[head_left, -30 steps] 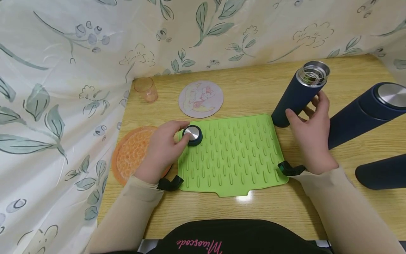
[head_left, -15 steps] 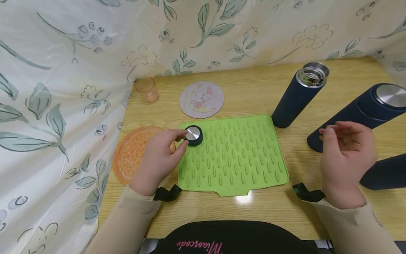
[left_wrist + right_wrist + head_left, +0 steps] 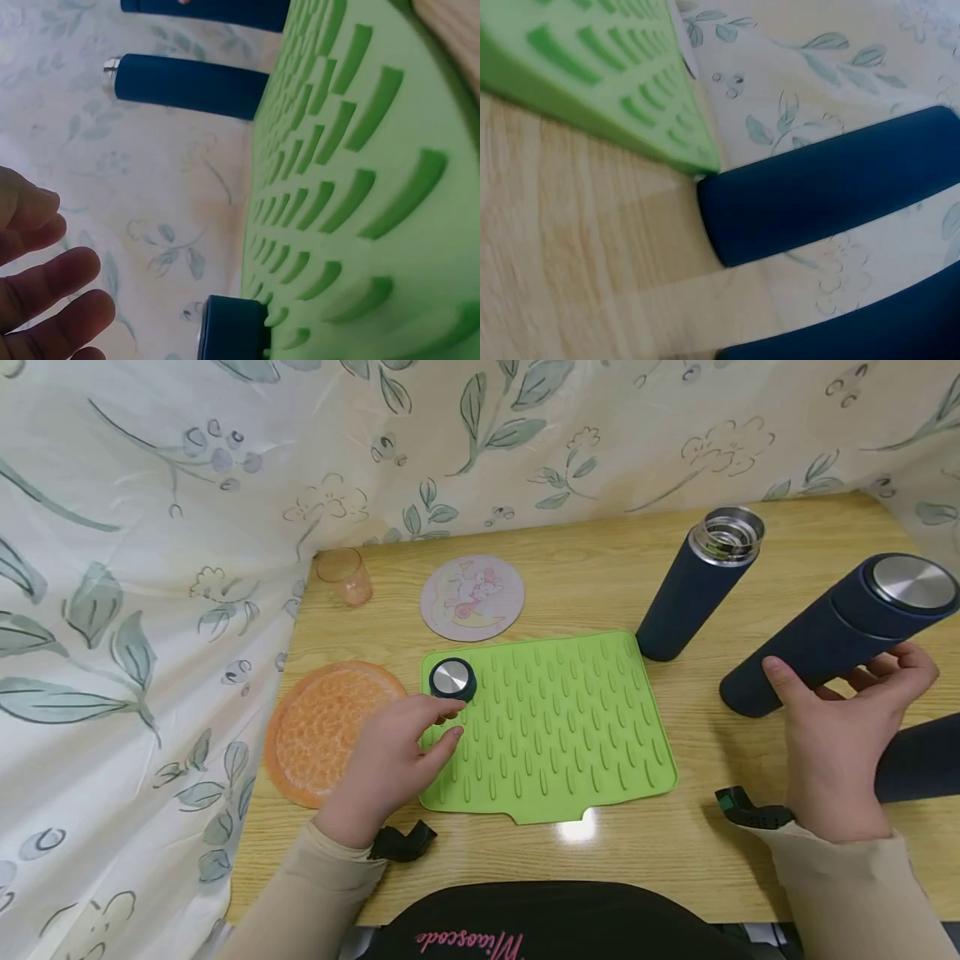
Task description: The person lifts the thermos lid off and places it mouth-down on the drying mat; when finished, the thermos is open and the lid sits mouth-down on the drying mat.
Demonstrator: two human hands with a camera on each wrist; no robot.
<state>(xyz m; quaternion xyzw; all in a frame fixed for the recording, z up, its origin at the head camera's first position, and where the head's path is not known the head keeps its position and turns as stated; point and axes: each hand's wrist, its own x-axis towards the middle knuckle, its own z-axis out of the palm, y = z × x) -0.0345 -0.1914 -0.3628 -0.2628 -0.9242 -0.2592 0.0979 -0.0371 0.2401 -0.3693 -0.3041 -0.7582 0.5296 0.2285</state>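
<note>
At the right of the head view, right hand [image 3: 855, 735] gripping the capped bottle [image 3: 817, 631], thumb against the near left side, fingers bent toward the right side. Dark blue body upright on the wooden desk [image 3: 637, 843], round silver-topped lid in place. Left of centre, left hand [image 3: 393, 752] relaxed over the left edge of the green mat [image 3: 562, 718], fingers loosely bent, with a narrow gap between thumb and forefinger. Just above those fingertips, on the mat's upper left corner, loose cap [image 3: 453, 678], dark blue, silver face up; clear of the fingers in the left wrist view.

Toward the upper right, between mat and capped bottle, open bottle [image 3: 690, 597] standing upright, bare metal neck and mouth at the top. Base just beside the mat's upper right corner; impossible to tell whether touching. At the right edge, below the capped bottle, dark cylinder [image 3: 922, 760], cut off by the frame.

At the left, beside the mat, orange round mat [image 3: 330, 731] with a honeycomb-like pattern. Above the green mat, pale round coaster [image 3: 472, 597] with a pink drawing. At the upper left, pinkish see-through cup [image 3: 345, 577]. Behind everything, leaf-patterned cloth [image 3: 420, 452].
</note>
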